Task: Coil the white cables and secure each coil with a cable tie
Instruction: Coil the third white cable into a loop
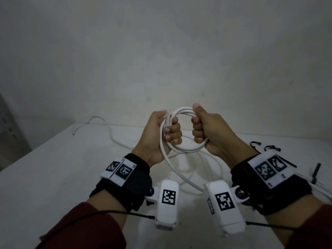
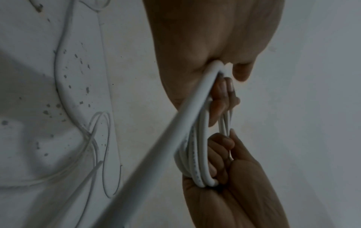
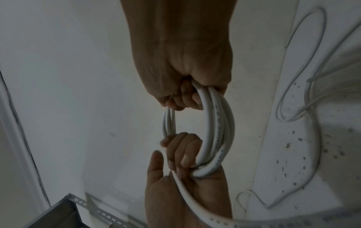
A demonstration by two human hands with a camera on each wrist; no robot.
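Both grips are closed round the same white cable coil (image 1: 181, 130), held up in the air above the table (image 1: 59, 169). The left hand (image 1: 161, 133) wraps its fingers round the coil's left side, and the right hand (image 1: 206, 130) clamps the right side with the thumb raised. Several turns lie side by side in the loop, as the right wrist view shows on the coil (image 3: 216, 135). A free run of the same cable (image 1: 179, 171) leaves the left palm and drops toward the table, passing between the wrists.

The step in hand looks like coiling, with the winding not finished. To do it well, the left hand should probably keep the bundle pinned, so that the turns do not spring apart, while the right hand feeds the next length round at the same loop size. Letting the cable roll slightly in the fingers would likely spare it a twist. The slack on the table may snag on another thin white cable (image 1: 100, 121) lying further left, so it wants drawing up gently.

Black cable ties (image 1: 269, 147) lie on the table to the right, beyond the right wrist and apart from the coil. One is needed once the tail is wound in.
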